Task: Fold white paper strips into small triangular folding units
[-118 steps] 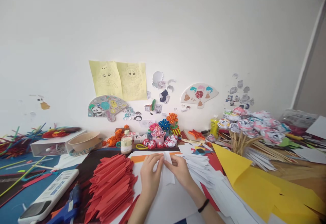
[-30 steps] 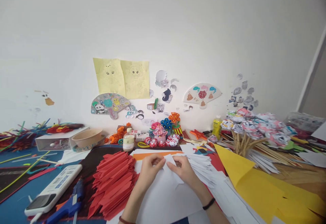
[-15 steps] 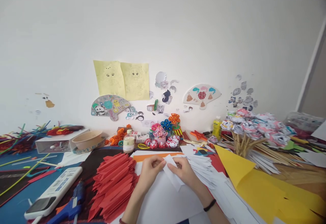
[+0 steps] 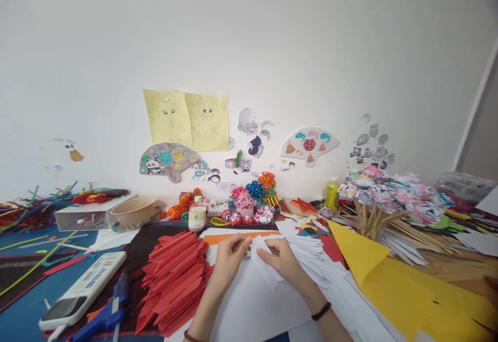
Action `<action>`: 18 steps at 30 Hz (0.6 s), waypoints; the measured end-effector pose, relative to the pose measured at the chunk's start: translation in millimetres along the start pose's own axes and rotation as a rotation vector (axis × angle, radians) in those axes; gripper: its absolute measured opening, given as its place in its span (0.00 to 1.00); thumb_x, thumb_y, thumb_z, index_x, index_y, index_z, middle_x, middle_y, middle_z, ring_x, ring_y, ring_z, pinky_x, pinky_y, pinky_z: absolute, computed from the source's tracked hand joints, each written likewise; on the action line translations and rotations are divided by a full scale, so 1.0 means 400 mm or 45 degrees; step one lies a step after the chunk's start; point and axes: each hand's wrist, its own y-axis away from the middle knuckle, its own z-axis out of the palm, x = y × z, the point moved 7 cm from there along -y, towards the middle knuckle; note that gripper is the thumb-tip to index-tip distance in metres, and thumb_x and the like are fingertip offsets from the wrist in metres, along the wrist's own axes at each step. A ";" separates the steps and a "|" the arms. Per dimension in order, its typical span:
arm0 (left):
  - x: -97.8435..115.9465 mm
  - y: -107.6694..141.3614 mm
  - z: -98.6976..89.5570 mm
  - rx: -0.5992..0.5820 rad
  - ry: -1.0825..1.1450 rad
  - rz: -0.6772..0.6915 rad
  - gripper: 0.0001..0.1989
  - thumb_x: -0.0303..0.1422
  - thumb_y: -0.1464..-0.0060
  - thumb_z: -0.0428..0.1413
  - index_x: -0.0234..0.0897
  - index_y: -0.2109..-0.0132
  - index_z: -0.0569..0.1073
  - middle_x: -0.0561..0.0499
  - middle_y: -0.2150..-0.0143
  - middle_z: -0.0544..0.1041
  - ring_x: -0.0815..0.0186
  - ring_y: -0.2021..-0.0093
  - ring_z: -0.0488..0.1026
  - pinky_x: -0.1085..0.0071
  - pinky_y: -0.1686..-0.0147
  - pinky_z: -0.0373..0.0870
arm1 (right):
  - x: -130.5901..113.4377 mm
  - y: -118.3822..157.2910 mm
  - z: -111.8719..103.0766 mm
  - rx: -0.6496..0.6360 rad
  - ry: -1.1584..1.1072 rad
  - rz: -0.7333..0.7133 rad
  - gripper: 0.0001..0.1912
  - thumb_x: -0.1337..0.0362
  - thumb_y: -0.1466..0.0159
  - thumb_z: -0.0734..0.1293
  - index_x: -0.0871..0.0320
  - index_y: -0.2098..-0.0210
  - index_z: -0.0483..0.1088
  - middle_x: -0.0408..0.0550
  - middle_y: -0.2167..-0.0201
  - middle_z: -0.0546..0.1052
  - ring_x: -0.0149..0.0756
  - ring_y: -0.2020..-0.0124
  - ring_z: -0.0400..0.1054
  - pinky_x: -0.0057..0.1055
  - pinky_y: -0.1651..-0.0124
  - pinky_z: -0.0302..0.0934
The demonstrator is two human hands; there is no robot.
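Observation:
A small folded piece of white paper (image 4: pixel 265 267) is between my hands, above a large white sheet (image 4: pixel 259 308). My right hand (image 4: pixel 286 261) grips it, thumb on its face and fingers curled behind. My left hand (image 4: pixel 230 259) is at the paper's upper left edge, its thumb and fingers curled together; whether it pinches a part of the paper is too small to make out. Folded red paper strips (image 4: pixel 173 279) lie in a heap left of my left arm. Folded white strips (image 4: pixel 311 259) spread out beyond my right hand.
Yellow paper (image 4: pixel 420 290) lies at the right, near paper flowers on sticks (image 4: pixel 389 196). A blue glue gun (image 4: pixel 112 308) and a white power strip (image 4: pixel 83 290) lie at the left. A glue bottle (image 4: pixel 197 215) and small flowers (image 4: pixel 254 191) stand at the back.
My left fingertips have moved slightly left, off the top of the folded white paper. My right hand still holds it. The view has shifted slightly.

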 end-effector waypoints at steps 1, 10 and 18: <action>0.001 -0.001 0.000 -0.013 -0.013 0.013 0.13 0.40 0.47 0.55 0.33 0.68 0.74 0.52 0.75 0.72 0.69 0.74 0.66 0.76 0.73 0.60 | -0.001 0.000 0.001 -0.011 -0.002 0.005 0.21 0.60 0.43 0.65 0.58 0.87 0.54 0.35 0.85 0.51 0.26 0.81 0.46 0.25 0.77 0.40; -0.041 -0.009 0.003 0.113 0.443 -0.146 0.14 0.42 0.52 0.59 0.36 0.66 0.67 0.53 0.74 0.74 0.69 0.75 0.68 0.76 0.75 0.62 | 0.064 -0.005 -0.063 0.368 -0.357 0.266 0.25 0.54 0.49 0.72 0.57 0.55 0.70 0.50 0.63 0.75 0.39 0.66 0.70 0.29 0.68 0.62; -0.044 0.010 0.060 0.061 0.524 -0.263 0.16 0.43 0.54 0.60 0.34 0.71 0.67 0.55 0.78 0.71 0.73 0.80 0.64 0.78 0.79 0.58 | 0.053 -0.001 0.010 0.155 -0.561 0.272 0.21 0.48 0.47 0.70 0.64 0.73 0.73 0.49 0.77 0.75 0.33 0.78 0.66 0.28 0.74 0.59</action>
